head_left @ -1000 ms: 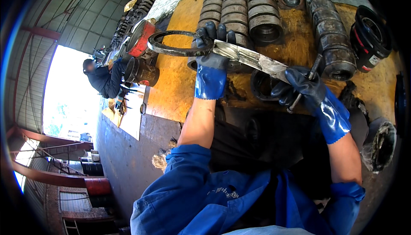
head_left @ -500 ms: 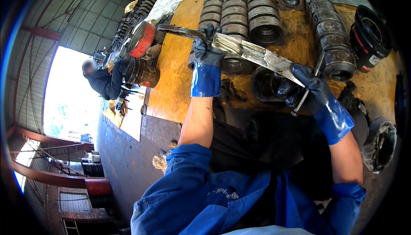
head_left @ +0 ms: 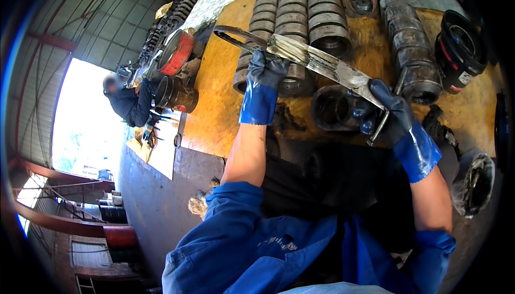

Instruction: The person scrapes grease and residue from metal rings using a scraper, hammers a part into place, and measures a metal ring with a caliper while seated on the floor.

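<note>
My left hand (head_left: pixel 264 74), in a dark and blue rubber glove, is closed on one side of a thin metal ring (head_left: pixel 242 34) that juts out to the left. Against its fingers lies the pale, wrapped end of a long flat metal bar (head_left: pixel 335 71); whether it grips that too, I cannot tell. The bar slopes down to my right hand (head_left: pixel 394 106), gloved alike and closed around its other end. A slim metal rod (head_left: pixel 379 129) with a small knobbed end also sticks out of the right hand. Below the bar, an open metal cylinder (head_left: pixel 328 110) sits on the table.
Rows of stacked dark metal cylinders (head_left: pixel 328 23) cover the yellowish tabletop (head_left: pixel 214 101). Farther right stand another row (head_left: pixel 410 53) and a black bucket (head_left: pixel 461 53). A red-rimmed drum (head_left: pixel 177 55) and a seated person (head_left: pixel 129 98) are at left. A plastic-lined container (head_left: pixel 475 181) stands lower right.
The ring has turned, showing more of its opening, and has shifted slightly right. The bar's wrapped end and my left hand have moved a little; both hands stay closed.
</note>
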Action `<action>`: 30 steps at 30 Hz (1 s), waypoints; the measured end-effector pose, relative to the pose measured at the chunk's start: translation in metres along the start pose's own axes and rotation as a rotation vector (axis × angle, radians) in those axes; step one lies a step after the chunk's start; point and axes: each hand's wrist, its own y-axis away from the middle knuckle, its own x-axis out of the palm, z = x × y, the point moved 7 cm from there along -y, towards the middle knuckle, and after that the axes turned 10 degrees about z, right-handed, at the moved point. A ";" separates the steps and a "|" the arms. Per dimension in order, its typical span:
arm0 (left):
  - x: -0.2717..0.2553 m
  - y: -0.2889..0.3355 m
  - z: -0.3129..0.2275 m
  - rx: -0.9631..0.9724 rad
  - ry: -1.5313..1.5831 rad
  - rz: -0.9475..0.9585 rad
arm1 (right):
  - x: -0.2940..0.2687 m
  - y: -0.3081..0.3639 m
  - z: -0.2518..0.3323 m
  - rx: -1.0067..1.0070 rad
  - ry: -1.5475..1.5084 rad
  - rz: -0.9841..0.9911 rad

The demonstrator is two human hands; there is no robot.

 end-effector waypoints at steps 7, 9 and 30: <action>0.023 0.013 -0.021 0.303 -2.001 0.095 | 0.024 0.005 0.013 0.003 -0.166 -0.107; 0.027 0.014 -0.014 0.016 -1.083 0.179 | 0.016 0.009 0.017 0.026 -0.218 0.025; 0.062 0.034 0.005 0.197 -1.228 0.085 | -0.044 0.010 0.020 0.073 0.139 -0.165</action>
